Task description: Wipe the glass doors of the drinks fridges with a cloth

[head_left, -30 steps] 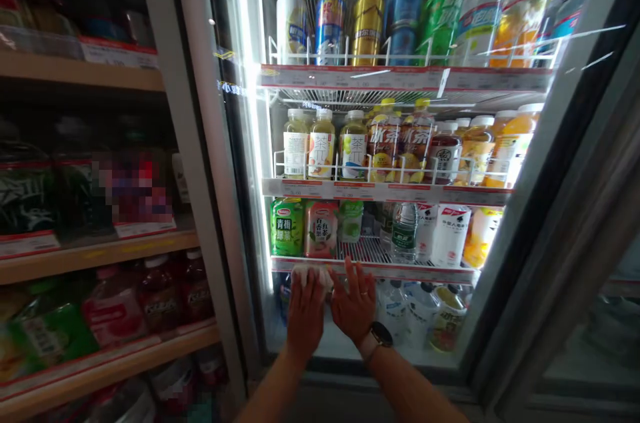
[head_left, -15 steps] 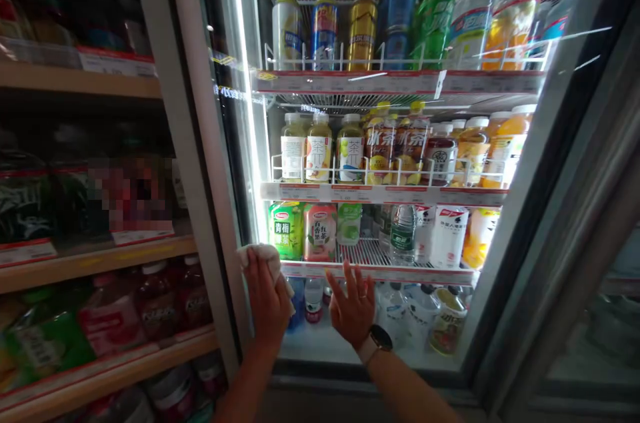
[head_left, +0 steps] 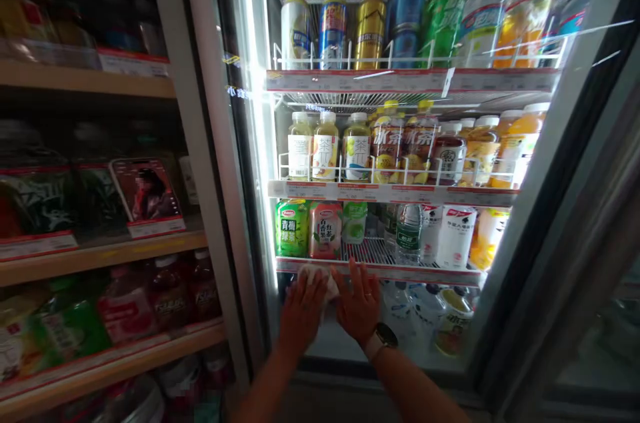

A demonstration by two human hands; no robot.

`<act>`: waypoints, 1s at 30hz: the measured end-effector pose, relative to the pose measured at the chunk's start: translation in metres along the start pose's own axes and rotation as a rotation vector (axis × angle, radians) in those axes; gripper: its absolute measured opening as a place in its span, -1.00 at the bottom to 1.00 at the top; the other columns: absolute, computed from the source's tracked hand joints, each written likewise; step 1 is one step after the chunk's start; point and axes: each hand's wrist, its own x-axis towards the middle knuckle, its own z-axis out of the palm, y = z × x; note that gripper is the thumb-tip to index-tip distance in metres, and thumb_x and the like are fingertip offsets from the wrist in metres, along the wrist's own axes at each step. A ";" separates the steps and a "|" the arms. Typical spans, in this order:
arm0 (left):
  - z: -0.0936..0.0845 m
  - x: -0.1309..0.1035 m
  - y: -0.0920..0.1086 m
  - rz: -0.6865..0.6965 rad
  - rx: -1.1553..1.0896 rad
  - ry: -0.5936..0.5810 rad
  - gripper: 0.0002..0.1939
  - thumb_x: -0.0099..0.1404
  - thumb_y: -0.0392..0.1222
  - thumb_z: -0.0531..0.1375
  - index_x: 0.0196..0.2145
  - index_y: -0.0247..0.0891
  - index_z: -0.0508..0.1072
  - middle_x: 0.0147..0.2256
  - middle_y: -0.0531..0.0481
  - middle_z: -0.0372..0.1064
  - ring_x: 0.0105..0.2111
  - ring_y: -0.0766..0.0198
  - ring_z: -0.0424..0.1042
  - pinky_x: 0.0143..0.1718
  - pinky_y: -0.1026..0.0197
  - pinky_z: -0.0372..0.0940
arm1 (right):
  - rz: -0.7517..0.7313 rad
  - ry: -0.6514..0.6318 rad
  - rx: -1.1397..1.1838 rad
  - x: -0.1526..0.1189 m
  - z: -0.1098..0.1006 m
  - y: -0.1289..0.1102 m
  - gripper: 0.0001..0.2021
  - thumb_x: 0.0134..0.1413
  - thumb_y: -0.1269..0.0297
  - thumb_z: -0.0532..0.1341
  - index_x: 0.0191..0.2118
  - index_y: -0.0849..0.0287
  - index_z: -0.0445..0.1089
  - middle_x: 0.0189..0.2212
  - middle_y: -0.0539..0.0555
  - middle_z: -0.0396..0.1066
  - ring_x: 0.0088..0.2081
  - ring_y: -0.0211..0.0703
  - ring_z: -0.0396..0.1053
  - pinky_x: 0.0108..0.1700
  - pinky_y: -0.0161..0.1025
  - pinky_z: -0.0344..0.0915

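My left hand [head_left: 304, 306] presses a crumpled white cloth [head_left: 320, 274] against the glass door [head_left: 345, 343] of a lit drinks fridge, low on the pane and left of its middle. The fingers lie over the cloth, which shows around their tips. Close beside it on the right, my right hand [head_left: 358, 303] is open, its spread fingers against or just in front of the glass; it holds nothing. A watch [head_left: 385, 335] is on that wrist. Behind the glass, just above the hands, stand a green tea carton [head_left: 293, 228] and a red tea carton [head_left: 325, 230].
Further up inside the fridge, bottles [head_left: 357, 146] and cans [head_left: 371, 33] line wire shelves. On the left, past the metal door frame [head_left: 220, 163], wooden shelves [head_left: 125, 251] hold more drinks, and a phone [head_left: 147, 190] leans there. Another dark frame [head_left: 565, 223] bounds the right side.
My left hand has moved the cloth rightward from the glass's left edge to beside my right hand. My right hand has shifted slightly right in view, and the camera view has shifted a little.
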 end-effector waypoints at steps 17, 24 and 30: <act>0.008 -0.009 0.028 -0.164 -0.134 0.053 -0.36 0.38 -0.36 0.02 0.36 -0.31 -0.08 0.35 -0.15 -0.07 0.37 0.00 -0.20 0.29 -0.02 0.09 | 0.002 0.025 -0.001 0.000 0.000 0.000 -0.38 0.20 0.29 0.01 0.37 -0.09 -0.06 0.31 0.12 0.13 0.33 0.05 0.02 0.30 0.05 -0.09; 0.010 -0.022 0.013 0.020 -0.015 -0.003 -0.37 0.36 -0.42 -0.04 0.35 -0.30 -0.03 0.34 -0.10 -0.04 0.35 0.08 -0.17 0.30 0.06 0.07 | -0.005 -0.001 0.027 -0.001 0.000 0.001 -0.40 0.22 0.24 0.01 0.37 -0.09 -0.06 0.35 0.13 0.04 0.35 0.08 -0.03 0.30 0.06 -0.09; -0.016 0.026 -0.049 -0.386 -0.073 0.091 -0.35 0.42 -0.27 -0.05 0.38 -0.27 -0.23 0.38 -0.19 -0.25 0.37 0.08 -0.22 0.37 -0.06 -0.15 | -0.004 0.003 -0.011 0.002 -0.002 -0.002 -0.33 0.17 0.34 0.04 0.37 -0.10 -0.09 0.35 0.09 0.03 0.35 0.05 -0.03 0.31 0.06 -0.08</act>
